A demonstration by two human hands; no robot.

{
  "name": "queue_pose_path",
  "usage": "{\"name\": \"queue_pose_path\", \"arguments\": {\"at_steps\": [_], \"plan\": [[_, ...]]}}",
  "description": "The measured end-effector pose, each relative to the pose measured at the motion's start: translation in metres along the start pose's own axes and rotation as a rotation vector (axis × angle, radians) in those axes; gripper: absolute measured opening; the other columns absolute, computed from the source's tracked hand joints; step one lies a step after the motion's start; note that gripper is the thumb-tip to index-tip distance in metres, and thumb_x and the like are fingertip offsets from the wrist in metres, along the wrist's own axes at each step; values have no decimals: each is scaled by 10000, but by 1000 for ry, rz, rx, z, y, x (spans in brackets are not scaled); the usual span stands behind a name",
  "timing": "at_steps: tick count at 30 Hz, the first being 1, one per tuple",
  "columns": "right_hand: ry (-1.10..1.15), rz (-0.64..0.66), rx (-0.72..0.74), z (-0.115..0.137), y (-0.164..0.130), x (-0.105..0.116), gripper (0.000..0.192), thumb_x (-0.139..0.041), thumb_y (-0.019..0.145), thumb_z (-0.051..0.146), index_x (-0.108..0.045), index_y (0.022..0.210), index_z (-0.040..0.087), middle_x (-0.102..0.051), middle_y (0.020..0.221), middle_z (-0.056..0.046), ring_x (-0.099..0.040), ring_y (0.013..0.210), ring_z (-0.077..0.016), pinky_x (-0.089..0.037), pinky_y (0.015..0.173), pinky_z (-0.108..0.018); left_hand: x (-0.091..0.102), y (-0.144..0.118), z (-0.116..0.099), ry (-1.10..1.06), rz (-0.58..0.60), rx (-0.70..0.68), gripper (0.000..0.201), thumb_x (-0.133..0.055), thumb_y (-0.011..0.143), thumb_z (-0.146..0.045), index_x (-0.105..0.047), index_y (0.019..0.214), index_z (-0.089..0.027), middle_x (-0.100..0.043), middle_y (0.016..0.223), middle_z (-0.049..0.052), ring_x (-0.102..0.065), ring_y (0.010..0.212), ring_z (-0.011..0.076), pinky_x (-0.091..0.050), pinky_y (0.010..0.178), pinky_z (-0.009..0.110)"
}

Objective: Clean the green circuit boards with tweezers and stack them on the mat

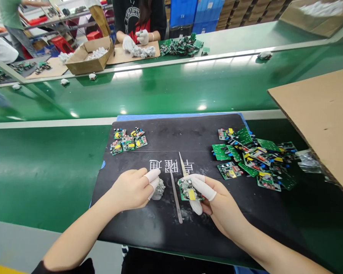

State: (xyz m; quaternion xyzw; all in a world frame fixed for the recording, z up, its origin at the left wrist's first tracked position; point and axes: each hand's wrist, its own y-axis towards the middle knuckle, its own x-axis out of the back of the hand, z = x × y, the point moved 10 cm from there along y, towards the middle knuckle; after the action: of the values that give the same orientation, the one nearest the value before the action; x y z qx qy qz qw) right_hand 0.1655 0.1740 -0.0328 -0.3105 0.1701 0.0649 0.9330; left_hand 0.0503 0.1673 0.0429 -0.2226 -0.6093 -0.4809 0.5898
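My right hand (210,194), with white finger cots on, grips a small green circuit board (191,190) bearing a yellow block and grey putty. My left hand (137,188), also in finger cots, has its fingers closed at a lump of grey putty (159,190) on the black mat (165,228). Between the hands lies a slim metal tool (176,199). A pointed tool (182,163) sticks out beyond the held board; its other end is hidden. Several finished-looking boards (128,144) sit at the mat's far left, and a loose pile of boards (257,156) spreads at right.
A green conveyor belt (160,87) runs across beyond the mat, with small white lumps (93,76) along it. Opposite, a person (140,23) in white gloves handles putty beside a board pile (181,46). A cardboard sheet (320,110) juts in at right.
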Motion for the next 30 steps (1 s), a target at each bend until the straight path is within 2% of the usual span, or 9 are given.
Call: {"name": "queue_pose_path", "arguments": {"at_steps": [4, 7, 11, 15, 18, 20, 22, 25, 30], "plan": [[17, -26, 24, 1, 2, 3, 402, -762, 611, 505, -585, 660, 148, -481, 504, 43, -344, 376, -37, -124, 354, -181, -3, -1, -10, 9, 100, -72, 206, -470, 791, -77, -623, 686, -167, -730, 896, 101, -522, 563, 148, -368, 443, 258], [47, -46, 27, 2, 4, 5, 399, -765, 599, 499, -590, 658, 145, -475, 504, 45, -332, 379, -34, -128, 351, -176, -2, -2, -21, 48, 129, -53, 251, -483, 794, -54, -598, 601, -164, -703, 773, 93, -513, 580, 156, -365, 458, 266], [47, -35, 31, 3, 6, 5, 396, -761, 610, 497, -586, 641, 143, -460, 492, 48, -323, 384, -36, -133, 348, -173, 0, -2, -36, 154, 113, -24, 229, -487, 759, -5, -676, 705, -123, -718, 877, 139, -502, 581, 163, -339, 446, 286], [-6, 15, 50, 1, 6, 0, 418, -746, 644, 533, -595, 684, 145, -480, 516, 44, -328, 394, -39, -157, 354, -170, 7, -2, -24, 76, -24, 97, 266, -464, 737, 4, -612, 586, -158, -720, 789, 116, -525, 556, 166, -361, 432, 276], [-100, 115, 124, 2, 4, -11, 379, -690, 729, 525, -622, 768, 154, -515, 566, 36, -374, 415, -58, -241, 367, -182, 19, -6, -4, -79, -182, 261, 240, -456, 795, -35, -665, 807, -152, -739, 906, 104, -611, 627, 171, -465, 484, 264], [-222, 193, 215, 6, -2, -19, 304, -625, 816, 466, -649, 854, 165, -561, 631, 18, -458, 482, -88, -373, 437, -207, 24, -8, 7, -324, -274, 376, 244, -467, 843, -67, -645, 986, -152, -733, 978, 98, -657, 711, 158, -534, 563, 249], [-382, 271, 332, 10, -10, -28, 237, -553, 887, 383, -666, 940, 182, -622, 723, -10, -547, 602, -125, -477, 578, -251, 24, -9, 11, -593, -332, 449, 236, -496, 873, -114, -610, 1074, -160, -725, 943, 79, -651, 672, 121, -554, 582, 217], [-543, 348, 476, 13, -19, -38, 225, -474, 938, 290, -666, 1013, 200, -663, 803, -24, -589, 709, -148, -503, 699, -274, 28, -6, 7, -762, -425, 422, 230, -540, 884, -169, -603, 1106, -178, -716, 865, 52, -651, 647, 113, -573, 596, 213], [-583, 401, 502, 11, -24, -42, 231, -431, 962, 256, -634, 1047, 183, -631, 757, -7, -557, 658, -128, -486, 654, -243, 28, -11, -5, -657, -468, 333, 327, -536, 903, -114, -585, 1218, -192, -733, 903, 68, -710, 795, 145, -604, 712, 220]]}}
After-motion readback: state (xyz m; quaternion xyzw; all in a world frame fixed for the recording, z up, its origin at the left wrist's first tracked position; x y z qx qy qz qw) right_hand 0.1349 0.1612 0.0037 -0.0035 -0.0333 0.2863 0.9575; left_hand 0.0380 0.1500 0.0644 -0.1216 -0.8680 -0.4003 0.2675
